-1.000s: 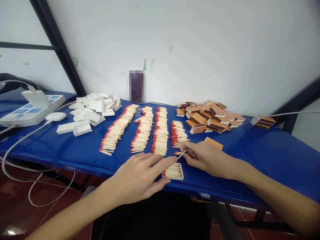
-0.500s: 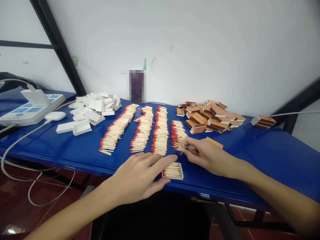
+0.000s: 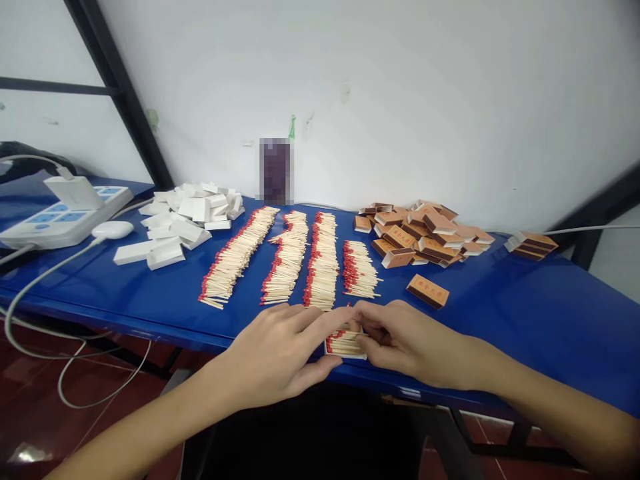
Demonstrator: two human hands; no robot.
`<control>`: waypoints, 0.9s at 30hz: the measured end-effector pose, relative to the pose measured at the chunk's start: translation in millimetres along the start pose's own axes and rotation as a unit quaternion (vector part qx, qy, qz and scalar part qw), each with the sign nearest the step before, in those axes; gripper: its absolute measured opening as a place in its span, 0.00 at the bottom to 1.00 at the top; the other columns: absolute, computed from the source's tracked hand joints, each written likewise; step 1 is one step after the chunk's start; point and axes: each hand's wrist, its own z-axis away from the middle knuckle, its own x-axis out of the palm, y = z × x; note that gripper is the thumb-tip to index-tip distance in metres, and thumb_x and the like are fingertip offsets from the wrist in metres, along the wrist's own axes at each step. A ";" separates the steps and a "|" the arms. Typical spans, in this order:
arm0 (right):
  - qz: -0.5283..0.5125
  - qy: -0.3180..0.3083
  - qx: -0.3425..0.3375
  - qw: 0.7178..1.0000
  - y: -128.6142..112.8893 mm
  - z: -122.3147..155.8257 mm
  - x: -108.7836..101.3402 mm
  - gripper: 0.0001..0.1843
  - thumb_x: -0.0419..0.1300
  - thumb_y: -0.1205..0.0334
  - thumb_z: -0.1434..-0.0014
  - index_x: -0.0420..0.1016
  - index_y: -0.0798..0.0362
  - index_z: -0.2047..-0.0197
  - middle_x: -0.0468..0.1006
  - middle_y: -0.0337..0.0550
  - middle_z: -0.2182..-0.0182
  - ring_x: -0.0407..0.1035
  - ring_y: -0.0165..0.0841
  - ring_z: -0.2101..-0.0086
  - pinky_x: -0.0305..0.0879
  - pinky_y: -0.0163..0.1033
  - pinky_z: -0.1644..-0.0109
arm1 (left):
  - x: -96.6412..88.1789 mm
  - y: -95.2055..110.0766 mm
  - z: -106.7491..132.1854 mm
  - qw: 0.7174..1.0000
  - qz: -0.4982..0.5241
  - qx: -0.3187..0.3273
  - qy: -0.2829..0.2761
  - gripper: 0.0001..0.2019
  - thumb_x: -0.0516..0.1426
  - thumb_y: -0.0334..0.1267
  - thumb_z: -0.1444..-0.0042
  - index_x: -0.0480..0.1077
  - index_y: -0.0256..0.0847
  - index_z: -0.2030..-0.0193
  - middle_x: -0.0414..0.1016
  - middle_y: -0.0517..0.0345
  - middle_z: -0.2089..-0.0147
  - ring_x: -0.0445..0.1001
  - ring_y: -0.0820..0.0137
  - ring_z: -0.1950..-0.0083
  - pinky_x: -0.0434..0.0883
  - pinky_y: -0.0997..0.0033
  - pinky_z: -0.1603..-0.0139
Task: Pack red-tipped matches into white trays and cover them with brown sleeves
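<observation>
A white matchbox tray (image 3: pixel 346 356) lies near the front edge of the blue table, partly filled with red-headed matches (image 3: pixel 343 342). My left hand (image 3: pixel 287 350) holds the tray at its left end, thumb along the near side and index finger across the far side. Over the tray's right end, my right hand (image 3: pixel 400 337) has its thumb and fingers pinched on matches, which the fingers partly hide. Just beyond the hands is a short row of matches (image 3: pixel 360 270); three longer match rows (image 3: pixel 320 263) run away to its left.
White empty trays (image 3: pixel 187 217) are heaped at back left, beside a power strip (image 3: pixel 65 217) with white cables. Brown matchbox sleeves (image 3: pixel 425 230) form a pile at back right. One matchbox sleeve (image 3: pixel 428 291) lies apart, nearer my right hand.
My right hand has moved from the short match row toward me, to the tray, carrying what it pinches. My left hand has stayed at the tray. The lone sleeve is now uncovered.
</observation>
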 end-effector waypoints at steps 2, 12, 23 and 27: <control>0.006 0.006 -0.002 1.000 -2.9 -1.0 1.7 0.07 0.56 0.67 0.38 0.61 0.51 0.67 0.57 0.27 0.80 0.50 0.25 0.79 0.46 0.32 0.75 | -0.5 0.0 -0.2 1.000 0.002 -0.003 -0.003 0.19 0.54 0.43 0.32 0.57 0.46 0.37 0.77 0.57 0.49 0.78 0.61 0.54 0.74 0.58 0.56; 0.022 0.052 0.021 0.998 -0.9 -2.3 3.7 0.04 0.59 0.64 0.39 0.73 0.53 0.66 0.54 0.27 0.82 0.51 0.23 0.80 0.47 0.31 0.76 | 0.5 -0.8 0.1 1.000 -0.008 0.006 -0.008 0.12 0.53 0.44 0.31 0.63 0.44 0.45 0.76 0.58 0.53 0.78 0.63 0.56 0.72 0.62 0.59; 0.139 0.175 -0.062 0.973 31.8 -2.2 3.9 0.16 0.52 0.67 0.33 0.76 0.53 0.47 0.79 0.39 0.71 0.69 0.28 0.76 0.62 0.33 0.70 | -1.7 0.8 -1.4 1.000 -0.024 0.012 0.002 0.12 0.52 0.43 0.31 0.64 0.41 0.46 0.75 0.55 0.55 0.74 0.62 0.56 0.71 0.61 0.56; 0.158 0.147 -0.075 0.974 39.4 -3.4 3.7 0.15 0.53 0.65 0.31 0.78 0.52 0.48 0.84 0.44 0.58 0.78 0.35 0.62 0.70 0.37 0.59 | -4.4 1.7 -1.6 1.000 -0.012 0.012 -0.004 0.12 0.48 0.43 0.29 0.64 0.41 0.45 0.75 0.55 0.56 0.73 0.63 0.58 0.71 0.61 0.57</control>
